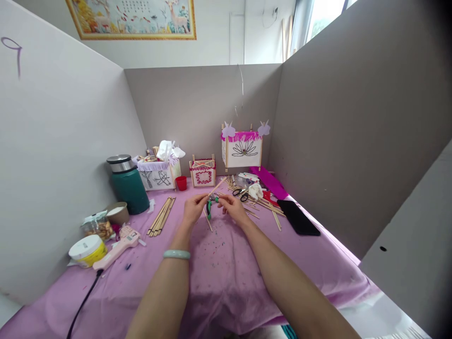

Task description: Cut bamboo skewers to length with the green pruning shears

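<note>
Two hands, my left (193, 209) and right (235, 209), clamp their fingers around a wooden stick (217, 186) and green-handled tool (210, 209), with open pink tablecloth (226, 278) out to its near edge (328, 313).

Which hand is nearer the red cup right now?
Left. The left hand is just in front of and to the right of the red cup; the right hand is farther off, beyond the left hand, to the cup's right.

Bright daylight glares through the window (326, 19); we see the left hand (193, 209) and right hand (233, 209) sharply, with soft shadows and bent, darkened edges.
</note>
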`<state>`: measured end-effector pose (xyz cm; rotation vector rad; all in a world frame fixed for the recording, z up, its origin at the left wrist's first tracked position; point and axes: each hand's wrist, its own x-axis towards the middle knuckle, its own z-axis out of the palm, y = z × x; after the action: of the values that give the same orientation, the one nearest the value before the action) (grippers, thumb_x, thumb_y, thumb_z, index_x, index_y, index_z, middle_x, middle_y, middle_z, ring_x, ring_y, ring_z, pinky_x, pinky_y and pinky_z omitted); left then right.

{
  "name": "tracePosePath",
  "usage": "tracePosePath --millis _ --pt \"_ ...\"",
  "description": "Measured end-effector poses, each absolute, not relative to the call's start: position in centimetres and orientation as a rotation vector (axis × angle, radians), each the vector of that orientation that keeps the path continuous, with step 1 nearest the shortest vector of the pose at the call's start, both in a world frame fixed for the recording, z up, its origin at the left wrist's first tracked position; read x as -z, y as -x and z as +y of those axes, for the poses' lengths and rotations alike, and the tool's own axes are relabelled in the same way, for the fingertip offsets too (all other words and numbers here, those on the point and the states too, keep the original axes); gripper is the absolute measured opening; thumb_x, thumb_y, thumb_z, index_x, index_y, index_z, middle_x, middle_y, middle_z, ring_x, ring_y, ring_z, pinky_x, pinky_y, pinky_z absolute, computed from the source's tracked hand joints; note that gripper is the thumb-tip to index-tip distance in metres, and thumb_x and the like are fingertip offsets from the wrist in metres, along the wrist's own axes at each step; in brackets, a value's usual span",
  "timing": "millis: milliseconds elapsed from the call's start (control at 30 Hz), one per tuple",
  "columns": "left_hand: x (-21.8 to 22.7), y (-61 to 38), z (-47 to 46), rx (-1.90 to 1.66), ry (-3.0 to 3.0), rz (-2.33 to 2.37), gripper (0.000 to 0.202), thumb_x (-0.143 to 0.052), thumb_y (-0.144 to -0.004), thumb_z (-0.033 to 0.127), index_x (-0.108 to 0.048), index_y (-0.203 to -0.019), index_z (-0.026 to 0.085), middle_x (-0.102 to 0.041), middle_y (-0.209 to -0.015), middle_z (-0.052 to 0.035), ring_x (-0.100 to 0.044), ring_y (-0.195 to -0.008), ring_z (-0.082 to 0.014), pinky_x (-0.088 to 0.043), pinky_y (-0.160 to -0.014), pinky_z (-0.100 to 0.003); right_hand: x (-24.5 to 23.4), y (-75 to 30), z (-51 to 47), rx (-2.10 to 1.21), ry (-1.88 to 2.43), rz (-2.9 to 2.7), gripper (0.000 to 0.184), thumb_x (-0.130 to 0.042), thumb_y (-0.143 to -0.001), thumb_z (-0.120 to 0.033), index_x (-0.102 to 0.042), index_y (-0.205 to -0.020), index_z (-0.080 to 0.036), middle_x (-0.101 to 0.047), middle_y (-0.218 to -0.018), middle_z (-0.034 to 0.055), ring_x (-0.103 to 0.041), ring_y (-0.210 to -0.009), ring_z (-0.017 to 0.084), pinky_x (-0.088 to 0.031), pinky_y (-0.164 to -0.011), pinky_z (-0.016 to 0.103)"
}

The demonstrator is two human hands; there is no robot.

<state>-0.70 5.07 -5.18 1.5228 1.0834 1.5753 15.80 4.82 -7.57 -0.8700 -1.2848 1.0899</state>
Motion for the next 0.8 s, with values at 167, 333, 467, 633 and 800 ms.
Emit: tracePosePath --millis 167,333,467,633,800 --pt "6.0 0.3 5.2 -1.439 -1.818 1.218 0.012 -0.075 -0.063 0.024 -0.077 -0.074 0.027 -0.061 -0.061 -0.0023 -0.05 -0.059 -0.0141 -0.034 -0.058 -0.023 7.5 -16.5 5.6 -1.083 0.821 -1.072 0.041 -0.066 -0.067 -0.05 -0.061 -0.091 -0.017 -0.063 -0.064 -0.0025 -0.047 -0.04 0.006 -0.025 -0.035 0.016" --pt "6.2 0.7 5.2 -1.39 -1.986 1.37 0.01 -0.073 -0.067 0.024 -0.077 -0.074 0.028 -0.064 -0.066 -0.0036 -0.051 -0.059 -0.0148 -0.033 -0.059 -0.024 7.6 -16.7 5.8 -1.069 0.883 -1.022 0.04 -0.064 -0.066 -0.055 -0.059 -0.074 -0.016 -0.061 -0.063 -0.0009 -0.045 -0.04 0.007 -0.024 -0.035 0.018" --pt "6.2 1.6 5.5 -1.508 -1.792 1.63 0.008 -0.075 -0.064 0.025 -0.076 -0.072 0.028 -0.068 -0.071 -0.0064 -0.057 -0.069 -0.0208 -0.035 -0.064 -0.027 8.1 -16.4 5.3 -0.858 1.095 -1.276 0.038 -0.057 -0.074 -0.056 -0.061 -0.074 -0.018 -0.061 -0.061 -0.0012 -0.049 -0.045 0.01 -0.033 -0.043 0.021" --pt "6.3 3.0 5.9 -1.583 -1.487 1.868 0.007 -0.074 -0.062 0.026 -0.075 -0.07 0.027 -0.068 -0.064 -0.0073 -0.061 -0.077 -0.0264 -0.038 -0.069 -0.031 8.4 -14.0 2.9 -0.331 1.277 -2.141 0.039 -0.062 -0.074 -0.058 -0.066 -0.069 -0.02 -0.067 -0.068 0.0026 -0.061 -0.067 0.017 -0.04 -0.063 0.026" --pt "6.3 3.3 5.9 -1.518 -1.551 1.985 0.008 -0.071 -0.064 0.029 -0.075 -0.072 0.027 -0.07 -0.067 -0.0078 -0.062 -0.077 -0.0271 -0.04 -0.071 -0.033 8.0 -12.3 1.4 -0.062 1.487 -2.355 0.026 -0.053 -0.084 -0.04 -0.068 -0.088 -0.02 -0.072 -0.087 0.0086 -0.065 -0.083 0.023 -0.041 -0.072 0.029"
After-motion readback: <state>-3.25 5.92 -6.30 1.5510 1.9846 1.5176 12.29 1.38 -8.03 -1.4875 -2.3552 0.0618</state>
